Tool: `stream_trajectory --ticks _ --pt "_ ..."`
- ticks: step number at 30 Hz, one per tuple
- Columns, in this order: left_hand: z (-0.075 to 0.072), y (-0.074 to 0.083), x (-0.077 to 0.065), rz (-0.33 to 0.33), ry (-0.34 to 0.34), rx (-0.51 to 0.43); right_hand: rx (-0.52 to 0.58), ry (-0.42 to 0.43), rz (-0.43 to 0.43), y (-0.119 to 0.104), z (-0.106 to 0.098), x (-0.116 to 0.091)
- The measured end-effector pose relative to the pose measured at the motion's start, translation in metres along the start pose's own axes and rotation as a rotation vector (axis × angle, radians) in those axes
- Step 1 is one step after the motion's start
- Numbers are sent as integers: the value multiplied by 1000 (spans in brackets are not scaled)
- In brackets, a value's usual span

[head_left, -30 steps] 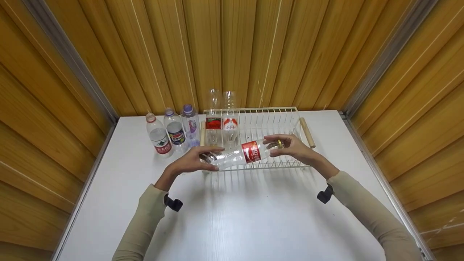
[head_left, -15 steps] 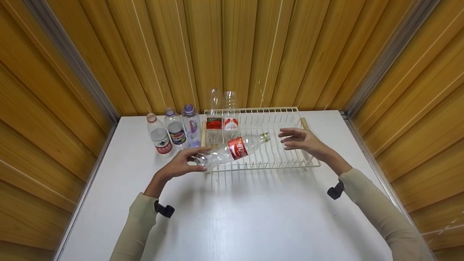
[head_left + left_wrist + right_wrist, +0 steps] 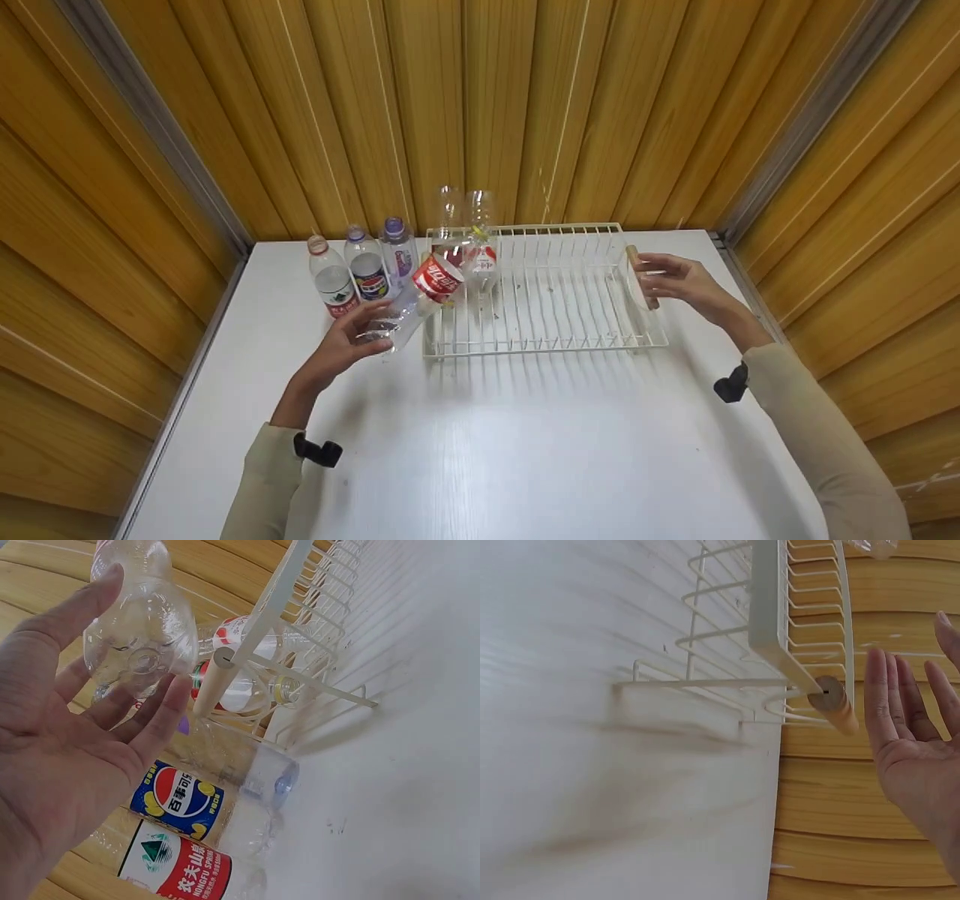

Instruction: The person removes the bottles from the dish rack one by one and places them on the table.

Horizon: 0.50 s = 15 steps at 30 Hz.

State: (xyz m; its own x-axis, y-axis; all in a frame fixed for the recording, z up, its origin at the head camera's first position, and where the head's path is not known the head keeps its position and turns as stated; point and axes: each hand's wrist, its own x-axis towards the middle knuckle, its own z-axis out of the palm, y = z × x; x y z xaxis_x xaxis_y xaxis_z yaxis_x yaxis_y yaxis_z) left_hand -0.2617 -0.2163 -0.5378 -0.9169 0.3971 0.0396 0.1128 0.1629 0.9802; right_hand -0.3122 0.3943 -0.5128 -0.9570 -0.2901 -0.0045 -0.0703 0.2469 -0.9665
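My left hand [image 3: 341, 349] grips a clear plastic bottle [image 3: 438, 279] with a red label around its base end. The bottle tilts, its yellow-ringed neck pointing up and away, in front of two bottles in the rack. In the left wrist view the bottle's base [image 3: 142, 652] sits between thumb and fingers. My right hand [image 3: 686, 289], holding nothing, has its fingers extended beside the wooden handle [image 3: 836, 701] of the white wire rack [image 3: 555, 348]. Neck down at the rack's left end stand two clear bottles, one with a red-and-white label [image 3: 485, 259], the other [image 3: 448, 201] partly hidden.
Left of the rack, three bottles stand upright on the white table [image 3: 465, 450]: one with a red-and-white label [image 3: 334, 281], a Pepsi-type bottle [image 3: 180, 799], and a purple-tinted bottle [image 3: 401, 255]. Yellow wood-patterned panels [image 3: 495, 112] enclose the table's back and sides.
My right hand has let go of the bottle's neck and moved right to the rack's handle. My left hand has carried the bottle left and turned its neck more upward.
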Motion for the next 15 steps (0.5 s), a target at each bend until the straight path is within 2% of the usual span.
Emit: stream_trajectory --ticks 9,15 --pt "-6 -13 -6 -86 80 -73 -7 23 30 13 -13 -3" --pt "-7 -23 -9 -95 86 -88 -78 33 78 19 -14 -2"
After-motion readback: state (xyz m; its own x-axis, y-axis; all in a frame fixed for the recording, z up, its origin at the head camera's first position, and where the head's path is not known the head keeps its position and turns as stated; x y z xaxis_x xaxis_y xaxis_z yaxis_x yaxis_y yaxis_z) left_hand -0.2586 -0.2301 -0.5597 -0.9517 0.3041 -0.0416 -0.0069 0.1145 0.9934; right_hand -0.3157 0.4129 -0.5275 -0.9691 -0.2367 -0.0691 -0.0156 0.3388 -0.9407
